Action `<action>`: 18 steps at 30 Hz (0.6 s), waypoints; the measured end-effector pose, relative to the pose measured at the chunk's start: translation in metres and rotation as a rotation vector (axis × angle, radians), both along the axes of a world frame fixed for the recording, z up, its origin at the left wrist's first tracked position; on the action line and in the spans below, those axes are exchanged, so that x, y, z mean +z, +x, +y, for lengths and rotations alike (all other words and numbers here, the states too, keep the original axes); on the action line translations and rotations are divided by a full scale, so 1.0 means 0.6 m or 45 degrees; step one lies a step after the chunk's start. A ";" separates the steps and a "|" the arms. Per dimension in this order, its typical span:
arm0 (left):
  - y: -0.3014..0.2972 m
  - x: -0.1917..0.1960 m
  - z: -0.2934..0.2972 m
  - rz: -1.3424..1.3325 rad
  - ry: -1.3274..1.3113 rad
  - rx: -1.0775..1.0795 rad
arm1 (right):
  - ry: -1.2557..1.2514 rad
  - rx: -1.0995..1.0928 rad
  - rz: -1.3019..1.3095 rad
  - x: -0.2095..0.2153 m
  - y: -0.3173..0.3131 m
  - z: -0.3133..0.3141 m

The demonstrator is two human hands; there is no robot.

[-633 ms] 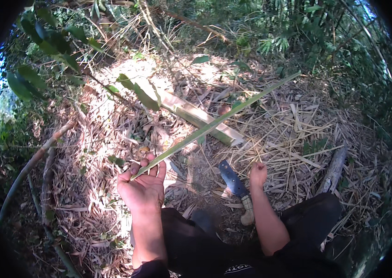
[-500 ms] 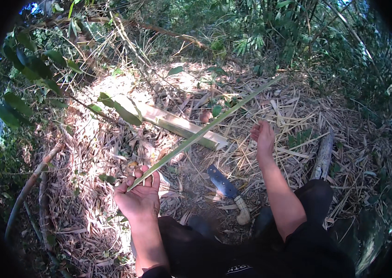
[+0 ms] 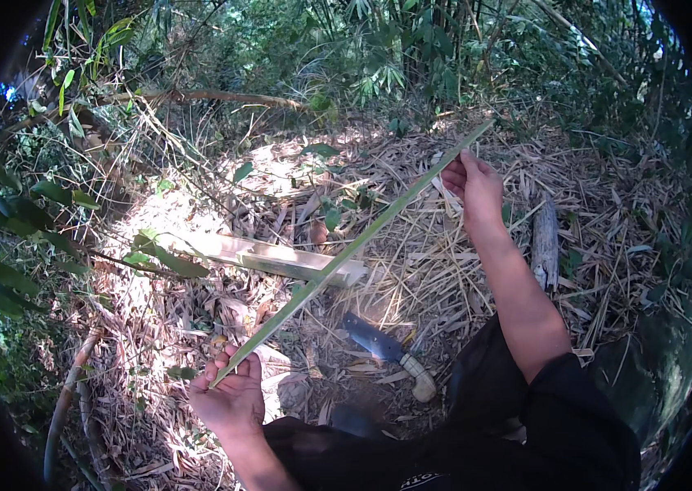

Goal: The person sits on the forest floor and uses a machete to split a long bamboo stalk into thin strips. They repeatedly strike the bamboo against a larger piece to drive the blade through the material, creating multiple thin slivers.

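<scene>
A long, thin green bamboo strip (image 3: 352, 247) slants across the view from lower left to upper right, held off the ground. Its near end lies in my left hand (image 3: 230, 398), palm up, with the fingers curled round it. Close to the far end, my right hand (image 3: 477, 190) pinches the strip between thumb and fingers. Below the strip, a machete (image 3: 375, 338) with a dark, broad blade and a pale wrapped handle lies on the ground in front of me. A split bamboo piece (image 3: 280, 260) rests beyond the strip's lower half.
Dry leaves and pale shavings (image 3: 411, 274) cover the ground. A grey log (image 3: 545, 245) lies to the right of my forearm. At the left are a leafy branch (image 3: 162, 258) and a bent brown stem (image 3: 68, 393). Dense green undergrowth (image 3: 379, 57) stands at the back.
My right hand has moved up and forward and now grips the strip near its far end; before, it was apart from it. The view has shifted a little rightward.
</scene>
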State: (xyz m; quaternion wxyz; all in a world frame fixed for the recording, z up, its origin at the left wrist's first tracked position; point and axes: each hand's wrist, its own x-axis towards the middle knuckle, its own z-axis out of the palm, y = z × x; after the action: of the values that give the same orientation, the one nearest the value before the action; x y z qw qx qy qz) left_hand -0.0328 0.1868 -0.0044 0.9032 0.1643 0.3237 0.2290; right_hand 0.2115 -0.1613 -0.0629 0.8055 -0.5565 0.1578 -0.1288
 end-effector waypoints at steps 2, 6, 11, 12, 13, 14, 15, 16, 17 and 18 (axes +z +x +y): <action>0.004 0.001 -0.002 0.023 -0.003 0.007 | 0.035 -0.008 0.017 0.010 0.000 -0.009; 0.014 -0.005 -0.005 0.044 -0.004 0.000 | -0.033 -0.040 0.072 0.014 0.003 -0.030; 0.021 -0.016 -0.001 0.100 0.041 -0.036 | -0.035 -0.337 0.099 0.013 0.010 -0.044; 0.022 -0.017 -0.002 0.095 0.042 -0.038 | -0.009 -0.390 0.084 0.010 0.015 -0.054; 0.022 -0.018 -0.003 0.089 0.043 -0.041 | 0.018 -0.444 0.067 0.003 0.021 -0.071; 0.019 -0.018 -0.002 0.023 0.040 -0.055 | 0.051 -0.490 0.051 0.002 0.025 -0.080; 0.015 -0.017 0.001 -0.044 0.036 -0.070 | 0.073 -0.456 0.092 0.001 0.026 -0.088; 0.013 -0.016 0.001 -0.111 0.032 -0.085 | 0.094 -0.422 0.132 0.002 0.026 -0.095; 0.013 -0.016 0.001 -0.095 0.034 -0.081 | 0.114 -0.387 0.173 0.004 0.024 -0.096; 0.013 -0.016 0.001 -0.079 0.036 -0.077 | 0.117 -0.268 0.181 0.005 0.021 -0.093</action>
State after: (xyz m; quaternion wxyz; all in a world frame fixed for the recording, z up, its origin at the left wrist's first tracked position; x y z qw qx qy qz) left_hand -0.0251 0.1872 -0.0141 0.9169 0.1795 0.2872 0.2113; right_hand 0.2244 -0.2169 -0.0598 0.7990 -0.5072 0.2776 -0.1654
